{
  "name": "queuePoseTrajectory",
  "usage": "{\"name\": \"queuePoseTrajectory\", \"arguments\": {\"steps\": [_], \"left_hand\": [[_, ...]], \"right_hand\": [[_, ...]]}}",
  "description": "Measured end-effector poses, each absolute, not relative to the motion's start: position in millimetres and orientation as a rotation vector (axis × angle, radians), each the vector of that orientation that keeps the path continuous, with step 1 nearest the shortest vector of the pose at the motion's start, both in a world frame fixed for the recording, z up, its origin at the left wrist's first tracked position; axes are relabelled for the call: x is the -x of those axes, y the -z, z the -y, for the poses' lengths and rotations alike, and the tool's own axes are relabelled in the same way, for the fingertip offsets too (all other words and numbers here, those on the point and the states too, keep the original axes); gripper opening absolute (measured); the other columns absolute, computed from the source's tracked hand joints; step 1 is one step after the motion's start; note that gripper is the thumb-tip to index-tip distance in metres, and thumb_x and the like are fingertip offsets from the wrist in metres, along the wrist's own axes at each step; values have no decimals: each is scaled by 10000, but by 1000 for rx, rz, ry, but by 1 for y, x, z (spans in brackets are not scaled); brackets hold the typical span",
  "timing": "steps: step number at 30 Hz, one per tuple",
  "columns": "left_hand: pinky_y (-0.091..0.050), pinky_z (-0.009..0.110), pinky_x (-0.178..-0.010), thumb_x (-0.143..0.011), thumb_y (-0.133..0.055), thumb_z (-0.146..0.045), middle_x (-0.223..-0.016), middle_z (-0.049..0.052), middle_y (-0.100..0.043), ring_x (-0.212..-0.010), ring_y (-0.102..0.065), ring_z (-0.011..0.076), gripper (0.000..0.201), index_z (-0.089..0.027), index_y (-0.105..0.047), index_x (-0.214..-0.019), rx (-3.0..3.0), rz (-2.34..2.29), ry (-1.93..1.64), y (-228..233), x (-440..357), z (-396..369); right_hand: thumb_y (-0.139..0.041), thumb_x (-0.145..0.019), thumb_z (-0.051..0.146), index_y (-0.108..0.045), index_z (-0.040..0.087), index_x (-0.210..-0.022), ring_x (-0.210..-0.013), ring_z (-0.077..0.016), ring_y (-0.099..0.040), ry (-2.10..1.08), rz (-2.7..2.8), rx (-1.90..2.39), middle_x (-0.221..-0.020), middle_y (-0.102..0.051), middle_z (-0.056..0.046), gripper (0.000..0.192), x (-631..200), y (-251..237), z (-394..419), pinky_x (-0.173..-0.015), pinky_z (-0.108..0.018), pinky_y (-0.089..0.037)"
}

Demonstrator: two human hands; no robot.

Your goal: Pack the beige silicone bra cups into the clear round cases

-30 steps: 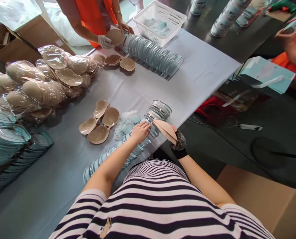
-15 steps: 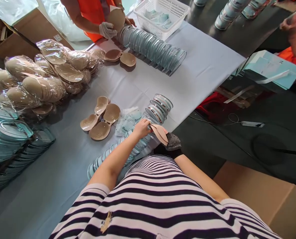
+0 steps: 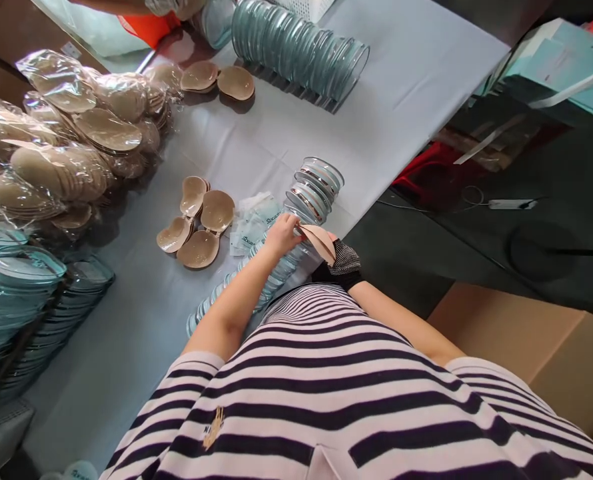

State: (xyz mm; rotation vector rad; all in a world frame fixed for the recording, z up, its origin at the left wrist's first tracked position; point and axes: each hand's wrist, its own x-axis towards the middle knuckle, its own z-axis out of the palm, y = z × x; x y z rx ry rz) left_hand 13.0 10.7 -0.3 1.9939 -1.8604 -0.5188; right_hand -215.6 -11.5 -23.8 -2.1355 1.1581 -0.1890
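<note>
My right hand (image 3: 344, 261), in a black mesh glove, holds a beige pad (image 3: 319, 241) over the table's near edge. My left hand (image 3: 282, 233) rests its fingers on the same pad and on a long row of clear round plastic cases (image 3: 276, 267) lying on their sides. Just left of the row lie small printed sachets (image 3: 254, 223) and several loose beige pads (image 3: 199, 227) on the pale tablecloth (image 3: 286, 147).
Bagged beige pads (image 3: 66, 143) pile up at the left, above stacked clear cases (image 3: 11, 287). A second row of cases (image 3: 296, 57) and two pads (image 3: 216, 79) lie at the far end by a co-worker's gloved hand (image 3: 164, 5). A cardboard box (image 3: 526, 347) stands at the right.
My view has tilted down and nearer. Both hands have drawn together over the case row, my left fingers now touching the pad. The co-worker's hands have nearly left the frame's top.
</note>
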Motion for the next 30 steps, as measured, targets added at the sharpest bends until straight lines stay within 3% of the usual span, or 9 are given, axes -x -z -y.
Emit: {"name": "queuePoseTrajectory", "arguments": {"steps": [3,7,12,18,23,26,30], "left_hand": [[-473,370,-865,-785,-757,-319,-1021,94,-582,-1010,-549,261,394,-210,-593,-1126,-1998,1924,489,-3,-13,-11],[-481,349,-848,-822,-723,-331,-1029,83,-575,-964,-563,234,451,-234,-580,-1239,-1981,2007,456,-7,-13,-12],[-496,353,-871,-816,-700,-266,-1038,85,-577,-995,-565,237,253,-214,-650,-1058,-1986,2016,454,-5,-13,-12],[-526,349,-862,-765,-740,-248,-1067,89,-568,-1010,-579,240,269,-207,-664,-1020,-2041,1957,477,-5,-11,-12],[-514,367,-944,-788,-718,-269,-1210,95,-522,-1207,-525,269,141,-225,-677,-916,-2056,1852,476,-9,-14,-8],[-517,389,-958,-751,-739,-268,-1333,118,-484,-1206,-555,276,297,-214,-633,-1023,-2080,1767,555,-8,-15,-6],[-465,463,-1041,-697,-739,-237,-1573,178,-279,-1352,-464,338,808,-206,-381,-1421,-2120,1648,737,-3,-16,-4]], "right_hand": [[-486,-873,317,-338,117,-1486,-1228,-265,-571,266,-1189,2109,-1448,-527,-137,661,216,36,12,-1042,-358,-457],[-528,-825,280,-387,162,-1478,-1108,-280,-643,272,-1249,2144,-1381,-592,-121,679,217,36,12,-965,-371,-502],[-579,-791,269,-435,127,-1463,-1083,-312,-644,70,-1232,2267,-1295,-640,-164,701,220,25,12,-959,-373,-475],[-584,-816,288,-381,93,-1494,-1100,-298,-629,-70,-1198,2339,-1277,-640,-185,734,221,20,14,-977,-346,-438],[-565,-833,277,-363,106,-1489,-1171,-282,-596,-25,-1255,2282,-1385,-573,-172,707,220,17,14,-1006,-322,-418],[-562,-838,289,-390,114,-1462,-1112,-279,-623,-44,-1273,2273,-1331,-611,-169,671,219,11,13,-966,-322,-430],[-551,-874,337,-455,148,-1398,-1053,-262,-638,-96,-1230,2307,-1245,-660,-152,565,207,0,16,-916,-308,-430]]}}
